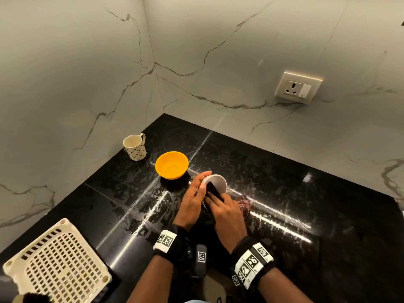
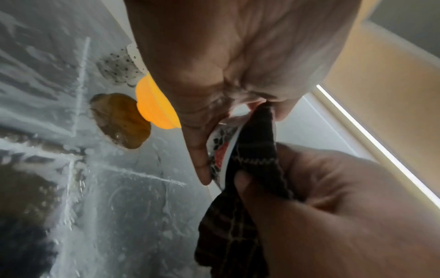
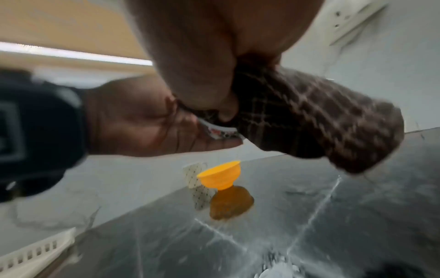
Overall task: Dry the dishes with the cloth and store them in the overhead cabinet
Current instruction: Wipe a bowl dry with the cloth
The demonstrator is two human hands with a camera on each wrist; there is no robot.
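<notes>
A small white bowl [image 1: 219, 181] with a patterned outside [image 2: 220, 148] is held tilted above the black counter. My left hand [image 1: 195, 196] grips its rim, thumb inside and fingers behind. My right hand [image 1: 224, 212] holds a dark checked cloth [image 1: 213, 189] and presses it into the bowl. In the right wrist view the cloth [image 3: 321, 116] hangs bunched below the right fingers, and the bowl's edge [image 3: 219, 131] shows against the left palm. A yellow bowl [image 1: 172, 165] and a patterned mug [image 1: 134, 147] stand upright on the counter near the corner.
A cream plastic dish basket [image 1: 59, 265] sits at the counter's front left. The glossy black counter [image 1: 306, 204] stretches to the right. Marble walls meet in the corner behind, with a wall socket [image 1: 298, 87] on the right wall.
</notes>
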